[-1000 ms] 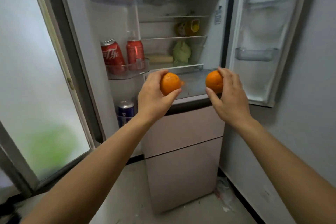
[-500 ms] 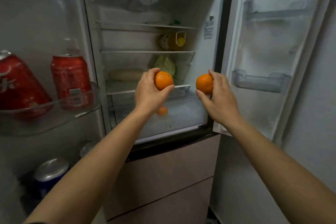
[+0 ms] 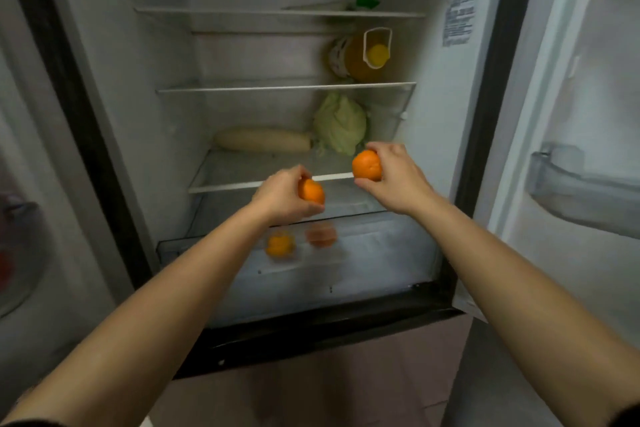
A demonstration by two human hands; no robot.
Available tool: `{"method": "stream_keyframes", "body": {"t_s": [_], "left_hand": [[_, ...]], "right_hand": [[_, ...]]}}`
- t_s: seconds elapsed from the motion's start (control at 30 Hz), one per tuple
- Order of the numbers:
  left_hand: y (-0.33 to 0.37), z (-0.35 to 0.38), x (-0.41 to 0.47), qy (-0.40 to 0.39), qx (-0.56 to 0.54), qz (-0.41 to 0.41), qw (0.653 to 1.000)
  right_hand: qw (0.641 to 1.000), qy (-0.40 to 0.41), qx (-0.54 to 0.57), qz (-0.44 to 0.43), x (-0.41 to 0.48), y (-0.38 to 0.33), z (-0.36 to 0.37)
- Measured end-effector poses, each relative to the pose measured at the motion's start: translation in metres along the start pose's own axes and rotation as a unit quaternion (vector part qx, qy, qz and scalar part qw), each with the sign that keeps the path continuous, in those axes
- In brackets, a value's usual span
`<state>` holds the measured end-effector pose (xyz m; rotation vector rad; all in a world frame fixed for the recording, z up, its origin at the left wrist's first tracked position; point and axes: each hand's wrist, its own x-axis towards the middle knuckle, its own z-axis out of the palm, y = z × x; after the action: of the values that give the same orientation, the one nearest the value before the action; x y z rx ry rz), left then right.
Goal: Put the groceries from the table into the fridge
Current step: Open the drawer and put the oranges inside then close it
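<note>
My left hand [image 3: 280, 196] gripping one orange [image 3: 311, 191], my right hand [image 3: 398, 180] gripping a second orange [image 3: 367, 166], third orange [image 3: 280, 245] in the crisper drawer [image 3: 381, 253]

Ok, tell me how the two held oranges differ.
The left orange, in the left hand, sits lower, just under the shelf edge; the right orange, in the right hand, is higher, by the cabbage. The left orange is half covered; the right orange shows nearly whole. Both are gripped.
</note>
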<state>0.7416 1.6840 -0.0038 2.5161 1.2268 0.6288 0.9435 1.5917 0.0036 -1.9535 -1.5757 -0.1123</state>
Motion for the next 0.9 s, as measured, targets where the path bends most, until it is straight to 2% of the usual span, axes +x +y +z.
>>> {"method": "stream_keyframes", "body": {"t_s": [0.1,0.23,0.37,0.47,0.6,0.73,0.83,0.9], "left_hand": [[-0.009,0.008,0.018,-0.099,0.055,-0.034,0.993],[-0.015,0.015,0.040,-0.236,0.117,-0.079,0.962],[-0.020,0.027,0.052,-0.283,0.184,-0.087,0.937],[-0.024,0.043,0.056,-0.283,0.211,-0.082,0.932],[-0.039,0.055,0.063,-0.312,0.204,-0.078,0.925],[-0.047,0.059,0.063,-0.327,0.171,-0.095,0.925],[-0.042,0.056,0.062,-0.333,0.165,-0.099,0.923],[-0.039,0.048,0.057,-0.325,0.152,-0.108,0.927]], "right_hand": [[0.986,-0.153,-0.053,-0.032,0.037,0.006,0.014],[0.941,-0.300,-0.118,-0.102,0.062,0.007,0.045],[0.878,-0.439,-0.144,-0.124,0.075,0.002,0.078],[0.843,-0.523,-0.097,-0.080,0.076,0.000,0.099],[0.845,-0.512,-0.123,-0.093,0.080,-0.003,0.109],[0.852,-0.506,-0.122,-0.065,0.081,0.001,0.107],[0.858,-0.506,-0.083,-0.031,0.077,0.000,0.103],[0.874,-0.481,-0.063,-0.023,0.075,0.000,0.098]]}}
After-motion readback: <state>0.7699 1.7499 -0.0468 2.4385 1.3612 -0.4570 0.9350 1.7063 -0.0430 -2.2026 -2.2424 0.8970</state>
